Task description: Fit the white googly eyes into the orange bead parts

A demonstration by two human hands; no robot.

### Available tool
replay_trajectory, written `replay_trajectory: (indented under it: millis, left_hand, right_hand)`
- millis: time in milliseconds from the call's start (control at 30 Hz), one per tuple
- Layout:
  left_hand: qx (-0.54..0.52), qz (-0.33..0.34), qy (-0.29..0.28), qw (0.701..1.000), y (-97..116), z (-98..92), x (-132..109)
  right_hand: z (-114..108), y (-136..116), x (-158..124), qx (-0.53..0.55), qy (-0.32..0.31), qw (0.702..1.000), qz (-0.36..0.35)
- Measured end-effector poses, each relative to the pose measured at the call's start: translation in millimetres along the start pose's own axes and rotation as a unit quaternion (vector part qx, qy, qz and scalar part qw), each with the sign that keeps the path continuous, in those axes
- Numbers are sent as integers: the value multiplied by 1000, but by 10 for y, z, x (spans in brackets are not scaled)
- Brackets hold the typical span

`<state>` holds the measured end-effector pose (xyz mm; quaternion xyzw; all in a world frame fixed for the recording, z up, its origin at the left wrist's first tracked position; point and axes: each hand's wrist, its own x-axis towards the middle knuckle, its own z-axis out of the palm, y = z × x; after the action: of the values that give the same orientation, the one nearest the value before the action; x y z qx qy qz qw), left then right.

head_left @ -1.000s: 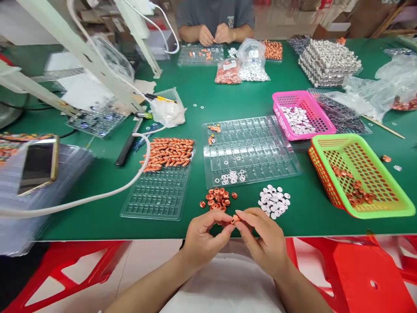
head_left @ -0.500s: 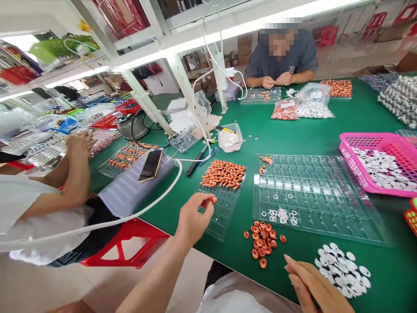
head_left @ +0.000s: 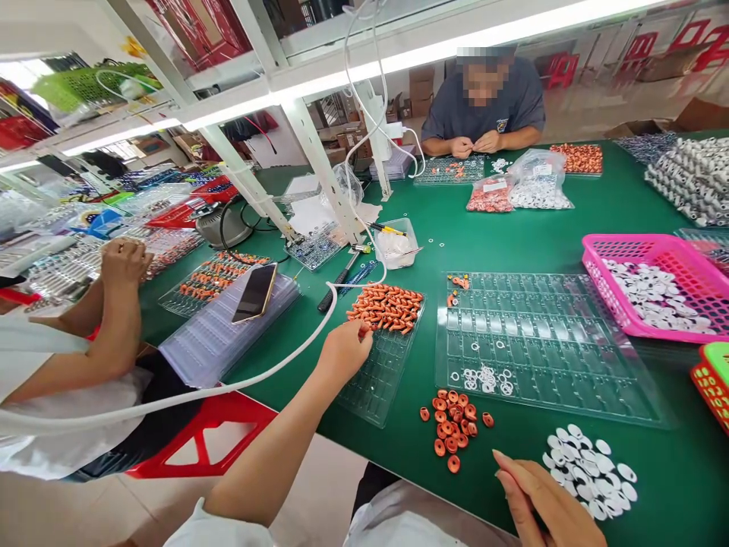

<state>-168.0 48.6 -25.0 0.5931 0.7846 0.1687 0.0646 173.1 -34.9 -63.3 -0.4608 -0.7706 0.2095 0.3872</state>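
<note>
My left hand (head_left: 346,352) is at the near edge of a heap of orange parts (head_left: 387,305) on a small clear tray (head_left: 373,380); its fingertips pinch an orange part. Over the green table, my right hand (head_left: 541,497) has its thumb and forefinger close together, and whether anything is between them is too small to tell. It lies between a pile of orange rings (head_left: 453,425) and a pile of white oval pieces (head_left: 592,471). Behind these piles a large clear tray (head_left: 541,342) holds white rings (head_left: 487,378) and a few orange pieces (head_left: 459,282) in its far left corner.
A pink basket (head_left: 620,304) of white pieces stands at the right. A white cable (head_left: 273,361) crosses beside my left forearm. A phone (head_left: 254,292) lies on stacked trays (head_left: 228,334). One person (head_left: 484,106) sits opposite; another person's arm (head_left: 119,311) is at the left.
My left hand has moved slightly up to the edge of the orange heap. The view has shifted a little, and my right hand keeps nearly the same pose.
</note>
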Motion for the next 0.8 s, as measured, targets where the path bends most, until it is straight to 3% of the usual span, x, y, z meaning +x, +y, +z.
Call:
replay_trajectory:
  millis: [433, 600, 667, 733, 800]
  left_hand:
    - [108, -4, -15, 994, 31, -70, 74]
    - [75, 5, -29, 997, 206, -176, -116]
    - [41, 27, 12, 999, 302, -152, -279]
    - [-37, 98, 23, 994, 411, -92, -482]
    - [-129, 173, -23, 976, 549, -20, -697]
  right_hand:
    - [23, 15, 0, 31, 4, 999, -23]
    - [-46, -135, 21, 44, 31, 998, -33]
    - [-145, -136, 23, 53, 32, 998, 0]
    - [-296, -84, 20, 18, 82, 993, 77]
    - [-469, -10, 18, -53, 144, 977, 151]
